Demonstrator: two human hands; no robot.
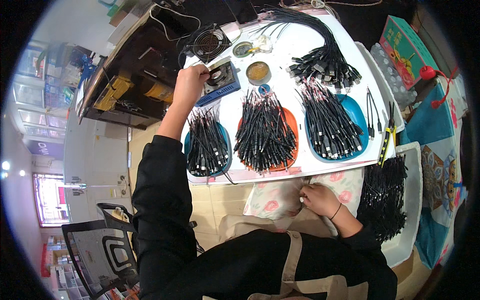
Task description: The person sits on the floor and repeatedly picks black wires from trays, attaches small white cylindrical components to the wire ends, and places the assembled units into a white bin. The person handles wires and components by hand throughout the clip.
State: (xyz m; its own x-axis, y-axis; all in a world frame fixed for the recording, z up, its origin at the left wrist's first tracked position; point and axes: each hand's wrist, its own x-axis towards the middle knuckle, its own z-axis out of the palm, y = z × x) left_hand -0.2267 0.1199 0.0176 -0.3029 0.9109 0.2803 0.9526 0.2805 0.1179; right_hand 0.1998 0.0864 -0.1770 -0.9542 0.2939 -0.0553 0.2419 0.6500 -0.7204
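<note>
My left hand (188, 86) reaches over a blue-fronted metal device (220, 82) with a round well on top. Its fingers are pinched together at the well's edge; what they hold, if anything, is too small to make out. Below the table's front edge, my right hand (321, 201) is curled over the floral cloth on my lap, and anything inside it is hidden. Short black cables (265, 132) with stripped pinkish ends fill an orange tray (293, 125). More such cables lie in a left blue tray (228, 145) and a right blue tray (362, 120).
Behind the device stands a black fan (211, 44). An open tin of amber material (258, 71) sits beside it. A long cable bundle (325, 65) lies at the back right. Yellow-handled cutters (386, 140) rest by the right edge, above a white bin (411, 200) of cables.
</note>
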